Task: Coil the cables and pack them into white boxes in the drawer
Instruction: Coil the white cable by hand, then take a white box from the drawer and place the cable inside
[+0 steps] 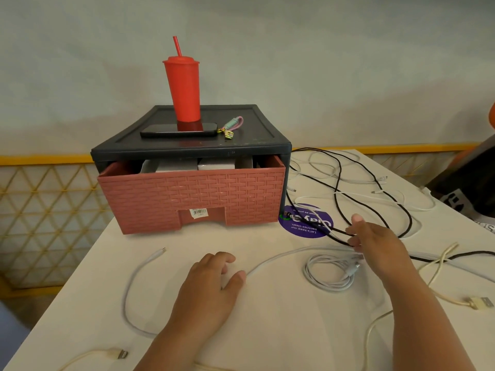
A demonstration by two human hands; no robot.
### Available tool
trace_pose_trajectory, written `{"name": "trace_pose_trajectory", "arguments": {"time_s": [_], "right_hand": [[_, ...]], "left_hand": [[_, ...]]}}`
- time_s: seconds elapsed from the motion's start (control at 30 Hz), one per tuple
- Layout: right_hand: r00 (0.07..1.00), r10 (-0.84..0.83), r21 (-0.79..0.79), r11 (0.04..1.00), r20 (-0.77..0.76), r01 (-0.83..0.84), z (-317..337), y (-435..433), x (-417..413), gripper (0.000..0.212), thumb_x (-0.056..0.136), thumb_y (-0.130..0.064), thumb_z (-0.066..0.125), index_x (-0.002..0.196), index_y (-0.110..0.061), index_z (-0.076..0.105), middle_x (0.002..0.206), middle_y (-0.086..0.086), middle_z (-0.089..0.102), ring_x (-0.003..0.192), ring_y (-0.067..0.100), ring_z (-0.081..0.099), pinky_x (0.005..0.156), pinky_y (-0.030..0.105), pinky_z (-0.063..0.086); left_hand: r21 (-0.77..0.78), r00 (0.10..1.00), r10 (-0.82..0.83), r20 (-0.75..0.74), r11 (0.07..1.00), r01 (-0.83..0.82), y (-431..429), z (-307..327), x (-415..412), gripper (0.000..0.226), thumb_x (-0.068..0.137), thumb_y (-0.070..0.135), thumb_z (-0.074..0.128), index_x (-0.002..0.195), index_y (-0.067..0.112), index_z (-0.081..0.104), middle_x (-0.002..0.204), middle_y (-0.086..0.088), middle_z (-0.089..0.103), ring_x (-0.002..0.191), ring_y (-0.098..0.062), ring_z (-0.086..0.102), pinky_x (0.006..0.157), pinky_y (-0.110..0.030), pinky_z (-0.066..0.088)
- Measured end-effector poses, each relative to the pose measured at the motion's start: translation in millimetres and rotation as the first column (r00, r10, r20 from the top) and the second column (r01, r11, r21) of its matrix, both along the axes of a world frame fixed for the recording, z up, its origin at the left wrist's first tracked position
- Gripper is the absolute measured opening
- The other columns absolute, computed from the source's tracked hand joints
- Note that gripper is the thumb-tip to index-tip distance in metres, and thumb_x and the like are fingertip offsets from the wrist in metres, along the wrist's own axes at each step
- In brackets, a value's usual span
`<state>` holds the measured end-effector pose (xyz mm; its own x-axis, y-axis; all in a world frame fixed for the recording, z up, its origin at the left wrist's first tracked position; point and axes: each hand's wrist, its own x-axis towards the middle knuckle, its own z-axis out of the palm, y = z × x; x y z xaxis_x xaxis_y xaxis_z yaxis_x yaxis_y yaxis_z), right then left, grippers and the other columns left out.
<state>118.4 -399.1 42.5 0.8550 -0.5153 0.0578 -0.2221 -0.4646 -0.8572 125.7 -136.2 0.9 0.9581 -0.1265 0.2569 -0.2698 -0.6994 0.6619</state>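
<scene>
Table [267, 330], black cable [338, 170] in right hand [375, 242]

You have a white table [267, 330] filling the lower frame. A drawer unit [187, 199] stands on it at centre left. Just right of the unit's lower corner a round purple sticker [305, 228] lies flat on the top. A black cable [339, 172] loops across the right side, crossing loose white cables [353, 181] there. Lower, right of centre, you see a coiled white cable [329, 274]. A long white cable [124, 301] curves through the lower left. A cream cable [479, 302] ends in a flat plug at the right edge, and another cream plug [117, 354] lies at bottom left.
</scene>
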Motion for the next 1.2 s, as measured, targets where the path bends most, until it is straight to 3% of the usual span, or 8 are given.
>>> {"name": "trace_pose_trajectory", "arguments": {"time_s": [0.23, 0.33, 0.43, 0.57, 0.73, 0.9, 1.03, 1.2], "right_hand": [[0.963, 0.024, 0.087, 0.995, 0.267, -0.048, 9.5, 14.3, -4.6, 0.032, 0.096, -0.041, 0.039, 0.102, -0.021, 0.063, 0.100, 0.006, 0.064, 0.103, 0.027, 0.057, 0.090, 0.039, 0.041], [0.952, 0.089, 0.076, 0.990, 0.292, -0.116, 14.9, 21.5, -5.1, 0.033, 0.094, -0.041, 0.042, 0.120, -0.027, 0.058, 0.113, -0.008, 0.057, 0.109, 0.013, 0.051, 0.089, 0.025, 0.036], [0.931, 0.192, 0.030, 0.977, 0.311, -0.212, 19.7, 32.3, -5.1, 0.032, 0.093, -0.037, 0.044, 0.125, -0.033, 0.051, 0.110, -0.018, 0.050, 0.092, -0.010, 0.050, 0.069, 0.002, 0.036], [0.903, 0.284, -0.005, 0.954, 0.323, -0.298, 22.7, 47.4, 1.8, 0.036, 0.093, -0.032, 0.046, 0.129, -0.036, 0.044, 0.122, -0.011, 0.047, 0.102, -0.001, 0.049, 0.065, -0.001, 0.040], [0.875, 0.332, -0.062, 0.941, 0.353, -0.332, 39.2, 65.9, 31.6, 0.043, 0.094, -0.033, 0.048, 0.136, -0.035, 0.039, 0.134, -0.010, 0.040, 0.119, 0.008, 0.043, 0.093, 0.025, 0.036], [0.889, 0.281, -0.143, 0.959, 0.361, -0.245, 65.4, 69.5, 85.3, 0.047, 0.094, -0.033, 0.047, 0.140, -0.027, 0.037, 0.146, 0.002, 0.033, 0.131, 0.020, 0.038, 0.106, 0.042, 0.036], [0.914, 0.284, -0.225, 0.948, 0.289, -0.224, 80.4, 67.0, 119.8, 0.046, 0.095, -0.030, 0.048, 0.140, -0.021, 0.041, 0.144, 0.007, 0.037, 0.124, 0.022, 0.043, 0.102, 0.033, 0.034], [0.920, 0.322, -0.217, 0.937, 0.224, -0.275, 79.2, 63.7, 138.3, 0.034, 0.094, -0.022, 0.053, 0.127, -0.020, 0.055, 0.131, 0.005, 0.055, 0.116, 0.023, 0.051, 0.094, 0.027, 0.037]], "left_hand": [[-0.219, 0.995, 0.069, -0.071, 0.972, -0.083, 0.9, 9.3, 0.1, 0.025, 0.090, 0.033, 0.055, 0.115, 0.031, 0.052, 0.103, 0.015, 0.049, 0.100, -0.010, 0.050, 0.081, -0.020, 0.034], [-0.411, 0.985, 0.092, -0.147, 0.900, -0.145, 2.2, 17.8, 3.0, 0.016, 0.090, 0.029, 0.056, 0.106, 0.029, 0.055, 0.105, 0.010, 0.055, 0.095, -0.008, 0.053, 0.080, -0.022, 0.034], [-0.563, 0.970, 0.089, -0.227, 0.801, -0.205, 4.1, 25.4, 4.2, 0.007, 0.092, 0.029, 0.054, 0.097, 0.029, 0.059, 0.106, 0.010, 0.058, 0.090, 0.000, 0.051, 0.081, -0.027, 0.039], [-0.799, 0.916, -0.050, -0.398, 0.510, -0.320, 4.1, 39.3, 11.7, 0.015, 0.093, 0.036, 0.051, 0.098, 0.026, 0.060, 0.111, 0.005, 0.060, 0.101, -0.009, 0.055, 0.078, -0.030, 0.046], [-0.900, 0.860, -0.269, -0.434, 0.080, -0.429, -0.7, 61.1, 38.3, 0.056, 0.088, 0.049, 0.051, 0.135, 0.022, 0.041, 0.132, -0.007, 0.047, 0.124, -0.029, 0.043, 0.078, -0.045, 0.048], [-0.851, 0.848, -0.291, -0.443, -0.163, -0.500, -11.3, 68.4, 62.9, 0.072, 0.088, 0.050, 0.051, 0.146, 0.019, 0.024, 0.141, -0.017, 0.038, 0.131, -0.036, 0.037, 0.093, -0.053, 0.040], [-0.803, 0.855, -0.277, -0.438, -0.307, -0.511, -16.3, 69.1, 72.7, 0.073, 0.090, 0.045, 0.051, 0.148, 0.015, 0.017, 0.146, -0.019, 0.033, 0.135, -0.034, 0.035, 0.107, -0.051, 0.031], [-0.787, 0.872, -0.274, -0.406, -0.381, -0.486, -20.8, 70.9, 81.3, 0.079, 0.088, 0.047, 0.051, 0.148, 0.010, 0.014, 0.153, -0.016, 0.023, 0.140, -0.033, 0.025, 0.112, -0.051, 0.024]]}}
